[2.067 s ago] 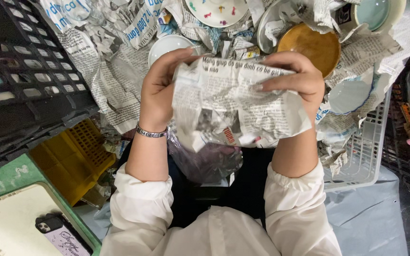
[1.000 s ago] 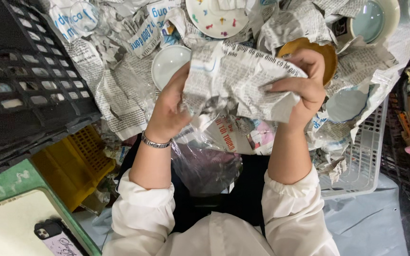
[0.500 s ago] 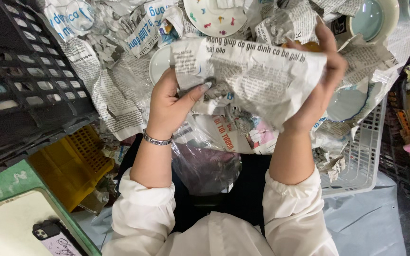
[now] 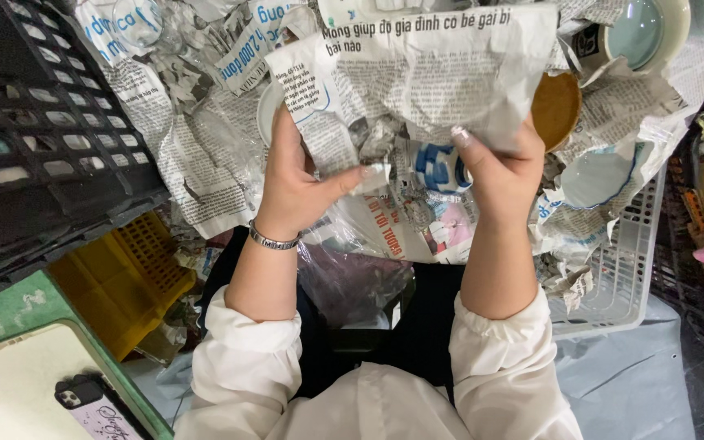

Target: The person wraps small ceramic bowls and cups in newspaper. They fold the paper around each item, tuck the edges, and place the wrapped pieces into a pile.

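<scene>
Both hands hold a crumpled newspaper sheet (image 4: 442, 73) up over the white basket (image 4: 613, 277) of dishes: the left hand (image 4: 299, 183) has its fingers clamped on one edge, the right hand (image 4: 499, 171) grips the other, spreading it wide, seemingly to open the sheet.

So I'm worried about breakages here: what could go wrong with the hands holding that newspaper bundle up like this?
The left hand and right hand hold the crumpled newspaper sheet by its lower edge only; anything still wrapped inside could slip out. It may then fall onto the pale blue dish or the brown bowl nearby. The raised sheet also hides part of the pile.
</scene>
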